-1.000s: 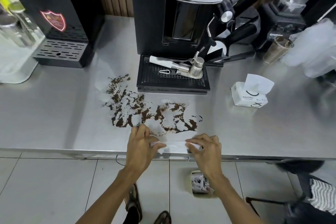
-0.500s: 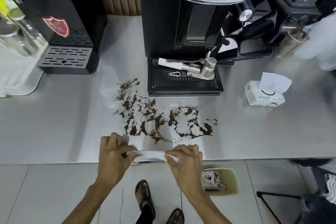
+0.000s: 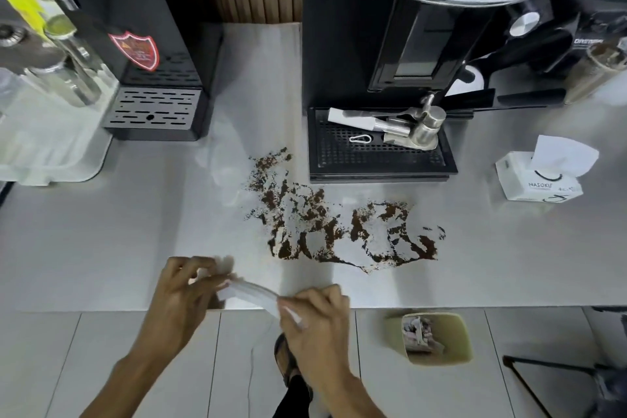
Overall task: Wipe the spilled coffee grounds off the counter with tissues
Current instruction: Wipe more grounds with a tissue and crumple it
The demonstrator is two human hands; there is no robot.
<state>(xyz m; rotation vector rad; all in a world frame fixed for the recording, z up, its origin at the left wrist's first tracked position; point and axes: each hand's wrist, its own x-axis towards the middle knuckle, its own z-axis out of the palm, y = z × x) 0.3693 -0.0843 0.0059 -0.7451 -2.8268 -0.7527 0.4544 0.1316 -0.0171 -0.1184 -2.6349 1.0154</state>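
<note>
Brown coffee grounds (image 3: 332, 224) lie scattered over the middle of the steel counter (image 3: 135, 241), in front of the black coffee machine. A folded white tissue (image 3: 252, 295) is stretched between my two hands at the counter's front edge, left of the spill. My left hand (image 3: 185, 292) pinches its left end and my right hand (image 3: 314, 319) pinches its right end. A white tissue box (image 3: 539, 180) with one sheet sticking up stands on the right of the counter.
The coffee machine's drip tray (image 3: 380, 153) holds a metal tamper and tools behind the spill. A black dispenser (image 3: 152, 78) stands at the back left. On the floor below the edge is a beige bin (image 3: 437, 338) with crumpled paper.
Both hands with the folded tissue have shifted left along the counter's front edge, away from the spill's near side. The tissue now slants down to the right.
</note>
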